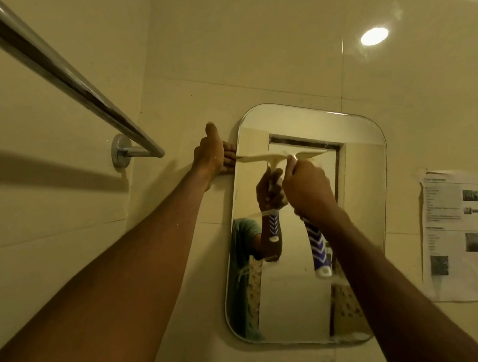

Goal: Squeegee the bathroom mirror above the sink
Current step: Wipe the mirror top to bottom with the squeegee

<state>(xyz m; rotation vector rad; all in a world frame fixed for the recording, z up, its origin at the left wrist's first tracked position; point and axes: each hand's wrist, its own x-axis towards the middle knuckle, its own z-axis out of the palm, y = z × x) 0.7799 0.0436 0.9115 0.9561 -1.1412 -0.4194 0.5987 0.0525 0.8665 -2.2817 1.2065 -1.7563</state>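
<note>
A rounded rectangular mirror (pixel 352 134) hangs on the beige tiled wall. My right hand (pixel 308 189) grips a squeegee (pixel 319 248) with a purple and white handle; its pale blade lies flat across the mirror's upper part, near the top. The handle points down below my fist. My left hand (pixel 209 153) rests on the wall at the mirror's upper left edge, its fingers curled onto the rim. The glass reflects my hand, the squeegee and part of a green shirt.
A chrome towel bar (pixel 66 79) juts from the wall at upper left, close to my left arm. A printed paper sheet (pixel 459 234) is stuck to the tiles right of the mirror. A ceiling light's glare (pixel 374 36) shows on the tiles above.
</note>
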